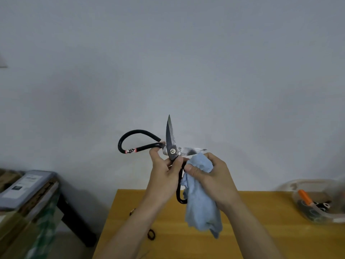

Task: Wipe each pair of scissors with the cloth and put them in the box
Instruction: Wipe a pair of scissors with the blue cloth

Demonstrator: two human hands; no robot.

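Above yellow table, opened scissors between cloth-holding hands.

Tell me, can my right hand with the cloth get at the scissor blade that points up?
Probably yes. The right hand holds the blue cloth beside the sideways blade, and the scissors are spread wide, so the upright blade stands bare. The left hand grips below the pivot, out of the way.

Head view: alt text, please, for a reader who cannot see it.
Left hand grips open black-handled steel scissors near the pivot; right hand holds a light blue cloth against one blade, above a yellow wooden table.
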